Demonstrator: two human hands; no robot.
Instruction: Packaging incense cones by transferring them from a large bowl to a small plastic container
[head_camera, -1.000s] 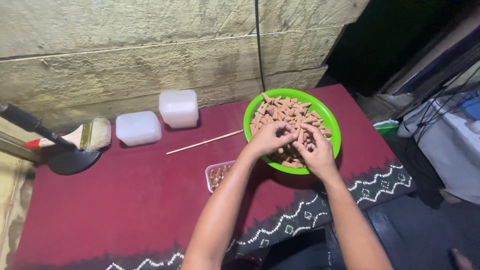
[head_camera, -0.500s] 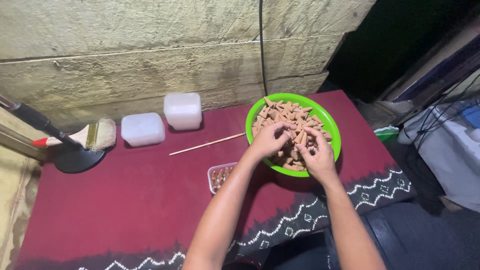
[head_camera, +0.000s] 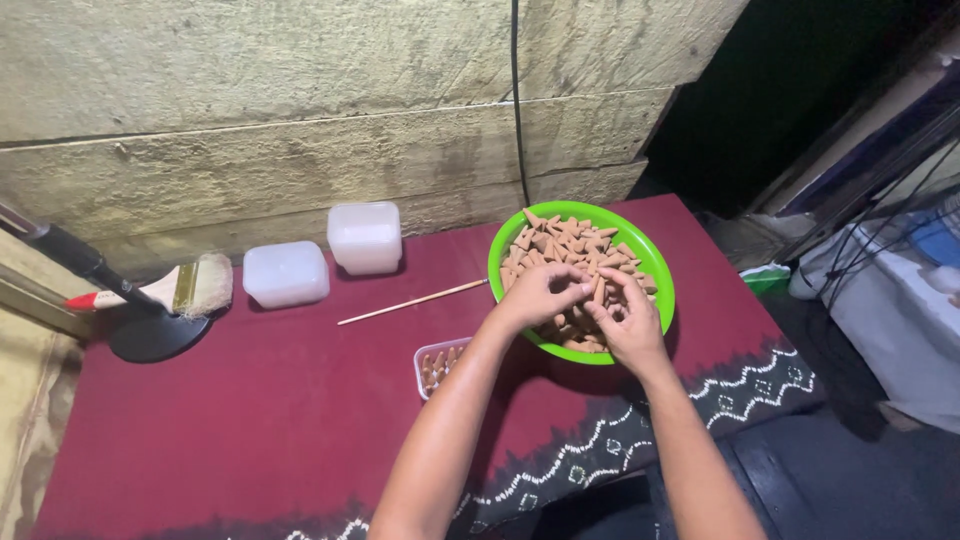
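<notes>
Over green bowl (head_camera: 655, 270): left hand (head_camera: 540, 295), right hand (head_camera: 625, 320), fingers curled among brown cones (head_camera: 570, 240)

Both hands — left hand (head_camera: 540, 296), right hand (head_camera: 622, 322) — filled the near half of the green bowl (head_camera: 650, 262), leaving only its far part reachable. A small tray (head_camera: 436, 364) sat just left of the left forearm. Farther left, the stick (head_camera: 412, 302), two white tubs (head_camera: 286, 273) and a brush (head_camera: 170, 290) lined the far side by the wall (head_camera: 300, 120) — the near-left cloth (head_camera: 220, 420) lay open.
</notes>
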